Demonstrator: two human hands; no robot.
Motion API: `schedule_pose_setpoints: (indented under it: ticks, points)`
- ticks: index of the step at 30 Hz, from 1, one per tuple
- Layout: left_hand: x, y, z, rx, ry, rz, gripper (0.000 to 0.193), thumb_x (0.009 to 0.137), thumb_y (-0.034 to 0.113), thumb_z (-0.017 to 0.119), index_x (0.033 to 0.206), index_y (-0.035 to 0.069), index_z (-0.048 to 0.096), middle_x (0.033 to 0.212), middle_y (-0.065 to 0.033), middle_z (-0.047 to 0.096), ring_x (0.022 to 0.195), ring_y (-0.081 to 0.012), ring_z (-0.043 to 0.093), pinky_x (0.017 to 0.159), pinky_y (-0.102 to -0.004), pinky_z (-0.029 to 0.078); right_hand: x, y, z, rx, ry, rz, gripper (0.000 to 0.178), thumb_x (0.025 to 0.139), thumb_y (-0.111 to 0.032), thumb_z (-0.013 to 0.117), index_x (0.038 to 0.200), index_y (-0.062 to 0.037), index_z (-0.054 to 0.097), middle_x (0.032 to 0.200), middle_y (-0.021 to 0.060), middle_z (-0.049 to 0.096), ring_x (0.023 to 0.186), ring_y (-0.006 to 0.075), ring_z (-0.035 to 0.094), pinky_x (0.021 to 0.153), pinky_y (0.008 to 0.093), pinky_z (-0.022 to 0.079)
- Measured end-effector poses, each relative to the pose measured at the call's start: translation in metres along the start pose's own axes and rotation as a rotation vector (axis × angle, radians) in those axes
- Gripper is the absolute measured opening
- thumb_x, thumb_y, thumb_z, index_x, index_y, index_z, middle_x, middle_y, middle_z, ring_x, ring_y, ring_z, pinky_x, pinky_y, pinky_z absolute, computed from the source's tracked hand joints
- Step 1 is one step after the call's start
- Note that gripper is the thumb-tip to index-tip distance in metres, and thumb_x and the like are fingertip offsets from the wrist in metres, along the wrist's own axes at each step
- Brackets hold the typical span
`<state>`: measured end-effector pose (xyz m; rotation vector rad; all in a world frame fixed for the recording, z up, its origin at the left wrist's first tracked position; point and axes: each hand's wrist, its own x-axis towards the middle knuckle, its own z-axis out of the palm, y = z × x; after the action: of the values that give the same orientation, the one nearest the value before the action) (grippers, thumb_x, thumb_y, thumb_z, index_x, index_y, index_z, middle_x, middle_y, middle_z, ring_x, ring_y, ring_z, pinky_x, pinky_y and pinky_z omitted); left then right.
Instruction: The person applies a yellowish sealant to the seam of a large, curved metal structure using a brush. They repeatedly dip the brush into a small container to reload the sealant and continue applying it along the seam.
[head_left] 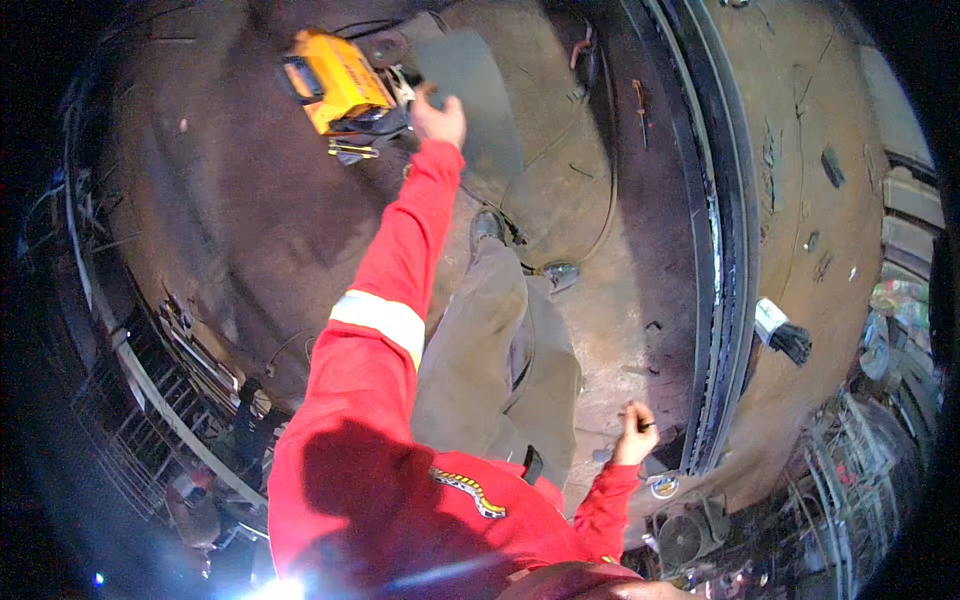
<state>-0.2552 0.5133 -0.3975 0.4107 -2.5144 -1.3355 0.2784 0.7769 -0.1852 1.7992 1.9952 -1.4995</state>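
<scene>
My left arm, in a red sleeve with a pale reflective band, stretches forward. At its end my left hand [438, 122] is beside the front of a yellow box-shaped machine with a black handle [345, 82], apparently a portable welder. Thumb and fingers bend around something dark, too blurred to name. Under and beyond this hand lies a flat grey sheet [470, 85]. My right hand [635, 437] is low on the right, fingers closed on a small dark piece I cannot make out. It hovers near the lower end of a long dark metal beam [735, 230].
Cables [612, 200] run over the floor by my boots [487, 224]. An orange-handled screwdriver [640, 100] lies left of the beam; a black-bristled brush [785, 330] lies right of it. Metal racks [140, 375] stand left, with scrap clutter [840, 490] at lower right.
</scene>
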Motion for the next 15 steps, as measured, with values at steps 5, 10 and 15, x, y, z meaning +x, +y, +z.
schedule_pose_setpoints:
  ticks: [5, 10, 15]
  points:
    - [0.076, -0.084, 0.064, 0.231, 0.054, -0.022, 0.048, 0.071, 0.018, 0.073, 0.115, 0.002, 0.064, 0.116, -0.0219, 0.064, 0.113, -0.0353, 0.058, 0.101, -0.0403, 0.044, -0.043, 0.043, 0.082, -0.025, -0.028, 0.057, 0.011, 0.080, -0.002, 0.075, 0.089, 0.0003, 0.069, 0.096, 0.0091, 0.069, 0.090, 0.0164, 0.063, 0.084, 0.0302, 0.049]
    - [0.075, -0.134, 0.067, 0.774, -0.187, -0.086, 0.069, 0.073, 0.035, 0.071, 0.130, 0.001, 0.055, 0.129, -0.0310, 0.051, 0.115, -0.0436, 0.055, 0.100, -0.0467, 0.045, -0.021, 0.000, 0.112, -0.349, -0.078, -0.104, 0.005, 0.080, -0.002, 0.071, 0.083, -0.0008, 0.067, 0.096, 0.0125, 0.068, 0.095, 0.0232, 0.064, 0.089, 0.0353, 0.048]
    - [0.079, -0.103, 0.057, 0.820, -0.212, -0.173, 0.068, 0.072, 0.040, 0.068, 0.130, 0.004, 0.057, 0.126, -0.0298, 0.053, 0.116, -0.0426, 0.054, 0.102, -0.0450, 0.043, 0.033, -0.008, 0.103, -0.292, -0.111, -0.160, 0.003, 0.084, -0.001, 0.067, 0.086, 0.0007, 0.065, 0.095, 0.0141, 0.068, 0.091, 0.0241, 0.064, 0.088, 0.0351, 0.049]
